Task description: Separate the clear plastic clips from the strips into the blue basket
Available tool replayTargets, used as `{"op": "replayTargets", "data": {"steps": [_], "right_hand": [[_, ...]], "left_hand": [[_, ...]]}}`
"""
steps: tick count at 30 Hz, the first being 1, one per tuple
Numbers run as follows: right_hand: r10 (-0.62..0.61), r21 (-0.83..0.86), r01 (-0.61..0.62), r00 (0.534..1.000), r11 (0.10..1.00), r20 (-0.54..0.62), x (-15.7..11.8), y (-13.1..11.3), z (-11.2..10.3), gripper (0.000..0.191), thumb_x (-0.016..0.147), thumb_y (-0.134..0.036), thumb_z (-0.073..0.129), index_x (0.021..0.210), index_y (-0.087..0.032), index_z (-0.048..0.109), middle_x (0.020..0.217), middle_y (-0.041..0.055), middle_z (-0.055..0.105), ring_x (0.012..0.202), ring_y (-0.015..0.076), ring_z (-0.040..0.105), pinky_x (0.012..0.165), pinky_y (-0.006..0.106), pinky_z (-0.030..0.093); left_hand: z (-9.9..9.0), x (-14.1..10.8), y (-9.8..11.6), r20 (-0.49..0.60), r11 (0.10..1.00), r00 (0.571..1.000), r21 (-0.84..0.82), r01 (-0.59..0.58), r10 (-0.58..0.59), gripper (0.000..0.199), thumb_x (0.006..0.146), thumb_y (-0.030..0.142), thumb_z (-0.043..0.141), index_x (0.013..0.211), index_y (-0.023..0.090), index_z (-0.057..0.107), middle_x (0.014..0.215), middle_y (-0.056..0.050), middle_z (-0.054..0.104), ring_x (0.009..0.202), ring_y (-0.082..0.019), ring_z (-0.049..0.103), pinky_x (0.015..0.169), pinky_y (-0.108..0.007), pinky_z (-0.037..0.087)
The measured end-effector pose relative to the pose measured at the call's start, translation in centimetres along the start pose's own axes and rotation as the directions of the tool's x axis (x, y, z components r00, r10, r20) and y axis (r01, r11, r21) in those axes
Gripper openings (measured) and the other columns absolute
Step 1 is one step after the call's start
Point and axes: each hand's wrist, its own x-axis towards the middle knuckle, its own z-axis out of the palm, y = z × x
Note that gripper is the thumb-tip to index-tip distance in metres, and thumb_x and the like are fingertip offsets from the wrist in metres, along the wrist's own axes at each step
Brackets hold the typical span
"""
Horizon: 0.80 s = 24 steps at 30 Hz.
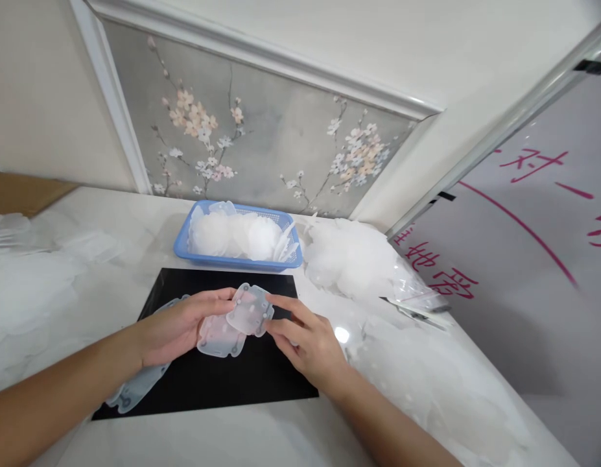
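Over the black mat [242,383], my left hand [183,321] is closed on a translucent plastic piece [222,344] with a notched outline and small round marks. A second translucent piece [249,314] overlaps it, tilted up. My left thumb touches that upper piece at its left edge. The fingers of my right hand [305,334] pinch its right edge. More translucent plastic pieces [142,389] lie on the mat's left side, partly hidden beneath my left hand and forearm.
Behind the mat, a blue plastic basket [236,261] holds many whitish translucent pieces. Piles of similar pieces lie on the white table at left [30,285] and right [349,256], with clear plastic bags [417,288] at right. A whiteboard [518,305] with red writing stands along the right edge.
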Motion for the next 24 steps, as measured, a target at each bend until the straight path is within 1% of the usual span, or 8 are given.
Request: {"op": "replayTargets", "data": {"steps": [7,10,13,14,16,18,21,24], "right_hand": [[0.081,0.029,-0.082,0.996,0.996,0.033,-0.1,0.7,-0.4,0.024,0.096,-0.012,0.047,0.09,-0.022,0.068,0.127,0.0112,0.065,0.056,0.0101,0.058,0.053,0.027,0.051],[0.114,0.074,-0.116,0.993,0.99,0.031,-0.1,0.7,-0.5,0.023,0.096,-0.013,0.046,0.089,-0.022,0.066,0.128,0.011,0.065,0.064,0.0128,0.063,0.057,0.028,0.051],[0.252,0.224,-0.263,0.965,0.938,0.076,0.0,0.2,-0.6,0.017,0.093,-0.015,0.049,0.087,-0.023,0.062,0.126,0.0099,0.067,0.066,0.0138,0.061,0.054,0.027,0.047],[0.337,0.314,-0.352,0.936,0.882,0.1,0.0,-0.1,-0.7,0.012,0.092,-0.017,0.05,0.087,-0.024,0.059,0.117,0.0091,0.07,0.061,0.0131,0.057,0.052,0.027,0.045],[0.523,0.509,-0.529,0.835,0.679,0.17,0.3,-0.4,-0.7,0.006,0.091,-0.026,0.053,0.086,-0.024,0.052,0.083,0.003,0.07,0.051,0.0113,0.045,0.047,0.024,0.038],[0.66,0.647,-0.629,0.709,0.43,0.25,0.6,-0.6,-0.6,0.016,0.09,-0.036,0.057,0.085,-0.024,0.049,0.057,-0.0063,0.052,0.046,0.01,0.035,0.045,0.022,0.031],[0.758,0.717,-0.681,0.545,0.152,0.358,0.9,-0.3,-0.4,0.028,0.083,-0.045,0.066,0.082,-0.023,0.049,0.051,-0.0107,0.038,0.045,0.0078,0.028,0.042,0.019,0.023],[0.779,0.738,-0.675,0.462,-0.002,0.424,0.9,0.2,-0.3,0.033,0.077,-0.046,0.073,0.082,-0.023,0.051,0.049,-0.0119,0.036,0.042,0.0064,0.024,0.041,0.018,0.018]], "left_hand": [[0.0,-0.1,0.2,0.007,0.998,1.0,0.065,0.018,-0.019,0.043,0.086,0.041,0.066,0.123,0.02,0.061,0.107,-0.01,0.075,0.101,-0.025,0.067,0.086,-0.034,0.049],[0.0,-0.1,0.2,0.002,0.996,1.0,0.081,0.024,-0.024,0.043,0.085,0.042,0.066,0.122,0.021,0.061,0.108,-0.01,0.074,0.1,-0.025,0.067,0.085,-0.034,0.049],[0.0,-0.1,0.3,-0.009,0.994,0.999,0.103,0.032,-0.031,0.044,0.085,0.042,0.064,0.124,0.021,0.059,0.109,-0.011,0.074,0.102,-0.026,0.067,0.086,-0.035,0.049],[0.0,-0.2,0.3,-0.021,0.994,0.999,0.102,0.035,-0.033,0.044,0.084,0.038,0.065,0.124,0.021,0.058,0.113,-0.011,0.073,0.106,-0.027,0.066,0.087,-0.036,0.049],[0.0,-0.2,0.2,-0.04,0.994,0.999,0.109,0.031,-0.027,0.049,0.076,0.023,0.065,0.124,0.024,0.056,0.121,-0.008,0.069,0.116,-0.028,0.063,0.088,-0.035,0.048],[-0.1,-0.2,0.2,-0.045,0.99,0.999,0.137,0.02,-0.014,0.062,0.065,0.011,0.059,0.124,0.026,0.053,0.125,-0.004,0.067,0.119,-0.026,0.06,0.086,-0.033,0.047],[-0.2,-0.2,0.0,-0.058,0.985,0.998,0.169,0.017,-0.007,0.073,0.058,0.007,0.051,0.128,0.026,0.048,0.12,-0.004,0.069,0.114,-0.024,0.062,0.083,-0.032,0.047],[-0.4,0.0,0.0,-0.097,0.994,0.995,0.113,0.01,0.001,0.078,0.056,0.006,0.051,0.131,0.025,0.043,0.118,-0.006,0.069,0.11,-0.024,0.064,0.083,-0.033,0.048]]}}
